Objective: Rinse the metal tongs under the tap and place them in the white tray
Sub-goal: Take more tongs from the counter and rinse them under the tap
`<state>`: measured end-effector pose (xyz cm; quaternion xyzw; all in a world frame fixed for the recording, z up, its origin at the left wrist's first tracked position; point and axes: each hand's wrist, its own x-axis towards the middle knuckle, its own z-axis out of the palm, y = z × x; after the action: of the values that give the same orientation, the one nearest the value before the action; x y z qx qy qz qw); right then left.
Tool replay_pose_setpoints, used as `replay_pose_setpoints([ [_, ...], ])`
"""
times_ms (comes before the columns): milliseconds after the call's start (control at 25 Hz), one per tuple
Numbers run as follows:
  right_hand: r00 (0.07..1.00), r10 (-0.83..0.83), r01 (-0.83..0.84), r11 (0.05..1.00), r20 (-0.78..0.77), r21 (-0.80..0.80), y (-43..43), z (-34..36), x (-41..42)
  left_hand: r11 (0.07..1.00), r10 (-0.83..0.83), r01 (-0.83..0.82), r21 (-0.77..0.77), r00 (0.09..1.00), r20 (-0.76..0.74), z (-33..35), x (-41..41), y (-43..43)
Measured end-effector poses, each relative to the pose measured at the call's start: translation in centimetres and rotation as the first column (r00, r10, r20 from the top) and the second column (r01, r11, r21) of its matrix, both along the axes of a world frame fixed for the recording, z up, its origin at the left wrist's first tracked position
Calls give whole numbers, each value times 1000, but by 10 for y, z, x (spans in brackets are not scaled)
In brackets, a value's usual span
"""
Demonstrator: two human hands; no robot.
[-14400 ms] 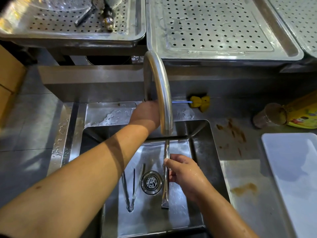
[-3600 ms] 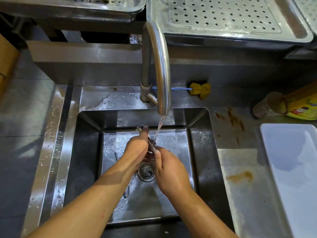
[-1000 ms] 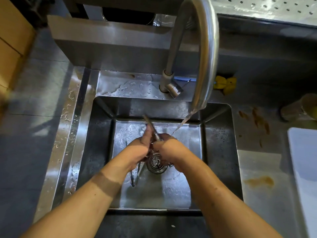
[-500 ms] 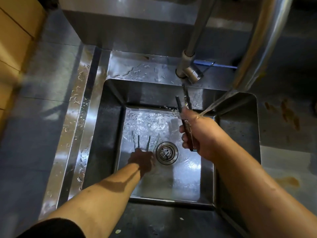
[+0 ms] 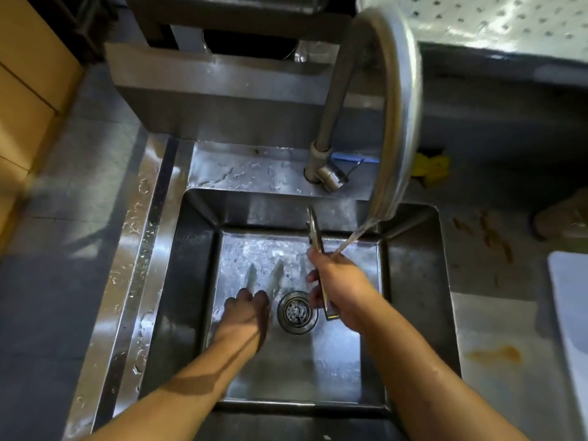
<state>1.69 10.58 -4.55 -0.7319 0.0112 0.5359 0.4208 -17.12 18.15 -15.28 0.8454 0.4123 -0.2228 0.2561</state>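
Here, the right hand point(image 5: 340, 281) has its grip closed around slim metal tongs point(image 5: 318, 249), held beside the curved steel tap point(image 5: 397, 106) stream over the steel sink point(image 5: 197, 281). The left hand point(image 5: 246, 308) reaches blurred second tongs point(image 5: 264, 276) on the basin floor; its grip cannot be told.

Commercial kitchen: steel sink point(image 5: 410, 297), gooseneck tap point(image 5: 399, 100), perforated trays point(image 5: 496, 23).

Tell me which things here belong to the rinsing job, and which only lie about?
Job: tongs in right hand; second tongs at left hand; tap; sink; white tray.

Lying about: yellow object; perforated tray; blurred container.
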Motion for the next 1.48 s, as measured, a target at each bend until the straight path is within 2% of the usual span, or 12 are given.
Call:
replay_pose_setpoints([
  [120, 998, -65, 65, 997, 4, -29, -3, -7, -8, 991, 115, -130, 17, 922, 371, 35, 10, -2],
  [240, 991, -136, 135, 988, -5, -81, -6, -12, -14, 944, 315, -302, -129, 721, 617, 67, 26, -11],
  [320, 993, -121, 122, 989, 13, -83, -4, -9, -15, 937, 349, -268, -225, 657, 668, 78, 32, -20],
  [480, 991, -131, 130, 991, 21, 25, 4, -1, -19, 947, 297, -122, -297, 684, 666, 96, 41, -29],
  [600, 974, -226, 226, 970, -13, 91, 6, 1, -17, 954, 274, -114, -279, 711, 648, 104, 42, -28],
  [720, 978, -202, 198, 977, 58, 76, 2, 1, -9, 908, 412, -367, -204, 682, 604, 89, 33, -16],
  [800, 981, -194, 191, 978, 29, 86, 0, 3, -7, 843, 522, -523, -126, 737, 431, 57, 23, 1],
  [920, 982, -186, 187, 975, -21, 123, -3, 4, -7, 878, 472, -469, -96, 881, 16, -4, 10, 14],
  [1040, 986, -165, 163, 979, 5, 126, -9, 3, -6, 912, 382, -401, -91, 908, -173, -55, 3, 8],
  [1320, 992, -127, 123, 983, 20, 134, -19, -6, -4, 995, 96, -94, 23, 980, -173, -121, -7, -4],
  [1400, 993, -120, 117, 984, 8, 136, -18, -10, -6, 978, 199, -206, -43, 972, -121, -115, -9, 2],
  [1480, 994, -111, 109, 985, 5, 137, -18, -13, -8, 888, 415, -420, -185, 907, -71, -94, -1, 9],
])
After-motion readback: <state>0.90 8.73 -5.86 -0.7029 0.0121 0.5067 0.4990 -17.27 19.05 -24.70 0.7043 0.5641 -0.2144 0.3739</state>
